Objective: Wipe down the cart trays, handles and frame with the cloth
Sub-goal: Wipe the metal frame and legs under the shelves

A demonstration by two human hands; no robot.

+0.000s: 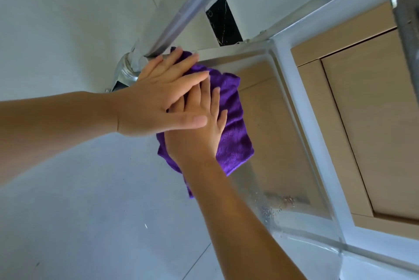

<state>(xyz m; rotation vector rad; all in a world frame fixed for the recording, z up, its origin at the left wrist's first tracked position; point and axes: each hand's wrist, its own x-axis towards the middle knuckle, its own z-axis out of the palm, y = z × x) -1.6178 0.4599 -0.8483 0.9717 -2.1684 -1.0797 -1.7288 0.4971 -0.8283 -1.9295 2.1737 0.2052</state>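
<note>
Pale glossy floor tiles (68,211) spread below me, with tan cabinet fronts (362,109) mirrored in the steel cart tray (283,143). The purple cloth (233,134) lies flat on that tray near its corner by the handle bar (181,14). My right hand (199,127) presses it with straight, spread fingers, and my left hand (156,98) lies flat across the right, gripping nothing. The cloth looks soft, light and limp; I judge it will bunch on the slick metal unless I keep my palms broad on its middle. Specks (278,205) remain nearer me.
</note>
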